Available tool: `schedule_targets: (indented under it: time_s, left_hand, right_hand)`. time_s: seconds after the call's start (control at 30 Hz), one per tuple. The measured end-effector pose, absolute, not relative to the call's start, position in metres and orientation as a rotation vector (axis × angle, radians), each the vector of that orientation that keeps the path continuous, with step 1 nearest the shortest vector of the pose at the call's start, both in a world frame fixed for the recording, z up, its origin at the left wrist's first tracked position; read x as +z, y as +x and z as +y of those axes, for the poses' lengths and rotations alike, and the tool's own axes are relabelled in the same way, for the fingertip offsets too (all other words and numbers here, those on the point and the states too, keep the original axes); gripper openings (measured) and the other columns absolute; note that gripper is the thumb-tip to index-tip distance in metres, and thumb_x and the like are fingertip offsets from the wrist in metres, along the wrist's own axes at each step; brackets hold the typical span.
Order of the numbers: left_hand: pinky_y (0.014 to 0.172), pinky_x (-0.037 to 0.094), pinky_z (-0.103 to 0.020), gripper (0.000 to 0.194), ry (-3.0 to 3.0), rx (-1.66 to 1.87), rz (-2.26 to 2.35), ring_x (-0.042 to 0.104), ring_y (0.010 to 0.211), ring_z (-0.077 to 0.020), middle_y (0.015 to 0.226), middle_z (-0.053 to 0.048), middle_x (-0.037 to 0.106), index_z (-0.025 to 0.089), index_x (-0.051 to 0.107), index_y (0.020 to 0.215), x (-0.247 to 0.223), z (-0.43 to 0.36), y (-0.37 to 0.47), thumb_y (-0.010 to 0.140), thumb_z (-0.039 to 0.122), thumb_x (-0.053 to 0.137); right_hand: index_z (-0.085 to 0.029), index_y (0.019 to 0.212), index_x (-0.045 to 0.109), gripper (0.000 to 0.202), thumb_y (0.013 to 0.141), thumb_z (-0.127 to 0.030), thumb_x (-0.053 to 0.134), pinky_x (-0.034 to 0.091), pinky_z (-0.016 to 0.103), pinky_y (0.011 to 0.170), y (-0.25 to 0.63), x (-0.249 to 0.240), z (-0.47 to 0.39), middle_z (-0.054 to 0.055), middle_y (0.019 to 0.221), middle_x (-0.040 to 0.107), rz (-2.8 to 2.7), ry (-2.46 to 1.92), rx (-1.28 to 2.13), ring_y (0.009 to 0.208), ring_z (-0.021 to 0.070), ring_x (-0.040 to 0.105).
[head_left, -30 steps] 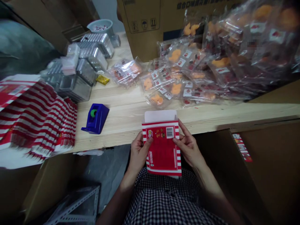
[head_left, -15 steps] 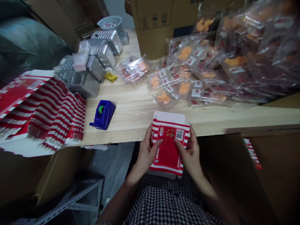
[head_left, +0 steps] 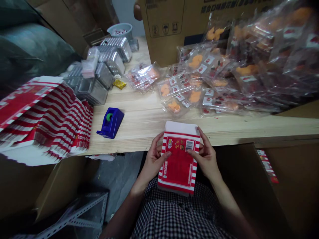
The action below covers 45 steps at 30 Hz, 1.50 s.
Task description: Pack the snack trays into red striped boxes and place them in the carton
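Between my hands is a red and white striped cardboard box, tilted in front of my body by the table edge. A white flap stands out at its top end, and a barcode shows on the upper right of its face. My left hand grips the left side, thumb on the red front and fingers behind. On the right side, my right hand holds it with the thumb on the front near the barcode and a finger up at the flap's corner.
A stack of flat striped boxes lies left, beside a blue tape dispenser. Behind are clear plastic cases, a yellow packet and a tub. Clear bags heap before a large carton.
The box has opened out from a flatter shape into a fuller one. My right hand's fingers have moved up to the top right corner by the flap.
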<state>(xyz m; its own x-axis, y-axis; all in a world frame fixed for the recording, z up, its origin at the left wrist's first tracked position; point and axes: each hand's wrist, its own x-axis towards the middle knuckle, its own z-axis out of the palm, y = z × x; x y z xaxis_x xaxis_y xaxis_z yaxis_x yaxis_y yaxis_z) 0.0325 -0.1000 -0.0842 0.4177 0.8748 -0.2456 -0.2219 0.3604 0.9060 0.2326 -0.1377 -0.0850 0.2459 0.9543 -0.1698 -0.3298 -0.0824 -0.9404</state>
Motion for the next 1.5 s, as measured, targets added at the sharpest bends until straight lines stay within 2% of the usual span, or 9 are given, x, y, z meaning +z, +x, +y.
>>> schedule_targets:
  time_s: [0.07, 0.27, 0.5, 0.63, 0.73, 0.9, 1.07, 1.27, 1.5]
  left_hand:
    - [0.089, 0.06, -0.047, 0.068, 0.929, 0.865, 0.899, 0.071, 0.109, -0.0278, 0.133, -0.009, 0.067, 0.038, 0.032, 0.152, -0.086, -0.103, 0.03, 0.093, 0.035, 0.066]
    - [0.11, 0.048, -0.052, 0.054, 0.949, 1.059, 1.033, 0.057, 0.132, -0.0278, 0.147, -0.01, 0.055, 0.034, 0.041, 0.147, -0.087, -0.104, 0.032, 0.096, 0.037, 0.06]
    - [0.109, 0.049, -0.05, 0.054, 0.955, 1.09, 1.011, 0.057, 0.132, -0.0272, 0.148, -0.009, 0.055, 0.035, 0.039, 0.147, -0.087, -0.101, 0.04, 0.097, 0.039, 0.059]
    - [0.108, 0.05, -0.048, 0.058, 0.93, 1.066, 0.999, 0.059, 0.129, -0.0265, 0.148, -0.009, 0.054, 0.034, 0.037, 0.148, -0.088, -0.102, 0.038, 0.096, 0.038, 0.061]
    - [0.108, 0.05, -0.047, 0.064, 0.886, 1.04, 1.005, 0.061, 0.127, -0.0268, 0.147, -0.009, 0.056, 0.033, 0.034, 0.151, -0.089, -0.103, 0.033, 0.094, 0.035, 0.063]
    - [0.109, 0.048, -0.046, 0.064, 0.832, 0.984, 0.979, 0.058, 0.13, -0.0282, 0.146, -0.009, 0.057, 0.032, 0.035, 0.151, -0.084, -0.112, 0.028, 0.094, 0.03, 0.064]
    - [0.102, 0.053, -0.043, 0.062, 0.819, 0.946, 0.956, 0.064, 0.121, -0.0271, 0.144, -0.009, 0.059, 0.035, 0.034, 0.15, -0.079, -0.123, 0.029, 0.096, 0.033, 0.062]
    - [0.099, 0.053, -0.036, 0.047, 0.988, 1.089, 1.043, 0.065, 0.115, -0.0227, 0.14, -0.01, 0.061, 0.026, 0.05, 0.139, -0.077, -0.111, 0.022, 0.095, 0.035, 0.063]
    - [0.087, 0.052, -0.03, 0.04, 1.262, 1.086, 1.094, 0.066, 0.095, -0.0176, 0.108, -0.006, 0.07, 0.026, 0.058, 0.136, -0.069, -0.087, 0.008, 0.096, 0.032, 0.062]
  right_hand:
    - [-0.039, 0.153, 0.037, 0.092, 0.075, -0.026, 0.085, 0.064, 0.043, 0.08, 0.226, -0.087, -0.139, 0.001, 0.103, 0.077, -0.729, -1.159, 1.226, 0.079, 0.0197, 0.074]
    - [-0.044, 0.156, 0.025, 0.095, 0.08, -0.033, 0.08, 0.058, 0.049, 0.096, 0.217, -0.091, -0.145, 0.004, 0.147, 0.059, -0.697, -0.953, 1.494, 0.11, 0.0233, 0.071]
    - [-0.026, 0.124, 0.066, 0.059, 0.07, -0.031, 0.089, 0.062, 0.044, 0.086, 0.225, -0.092, -0.151, 0.003, 0.105, 0.08, -0.656, -0.99, 1.71, 0.088, 0.0231, 0.077]
    - [-0.023, 0.11, 0.071, 0.047, 0.068, -0.03, 0.09, 0.064, 0.042, 0.08, 0.214, -0.097, -0.152, 0.0, 0.09, 0.081, -0.611, -1.113, 1.581, 0.077, 0.0221, 0.078]
    - [-0.024, 0.117, 0.068, 0.054, 0.068, -0.031, 0.09, 0.065, 0.04, 0.076, 0.209, -0.1, -0.158, -0.001, 0.083, 0.08, -0.569, -1.155, 1.537, 0.072, 0.0213, 0.077]
    - [-0.043, 0.152, 0.037, 0.087, 0.08, -0.027, 0.083, 0.062, 0.032, 0.081, 0.229, -0.086, -0.156, -0.001, 0.107, 0.076, -0.665, -1.038, 1.444, 0.089, 0.0171, 0.075]
    - [-0.038, 0.142, 0.055, 0.054, 0.092, -0.025, 0.07, 0.053, 0.035, 0.103, 0.243, -0.073, -0.138, 0.003, 0.128, 0.069, -0.856, -1.084, 1.316, 0.11, 0.0171, 0.069]
    - [-0.038, 0.14, 0.056, 0.054, 0.09, -0.024, 0.072, 0.057, 0.028, 0.091, 0.25, -0.084, -0.134, 0.002, 0.118, 0.073, -0.966, -1.054, 1.436, 0.1, 0.0151, 0.07]
    - [-0.036, 0.127, 0.063, 0.042, 0.089, -0.025, 0.075, 0.055, 0.027, 0.092, 0.262, -0.077, -0.127, 0.001, 0.112, 0.072, -1.118, -1.085, 1.461, 0.1, 0.0145, 0.069]
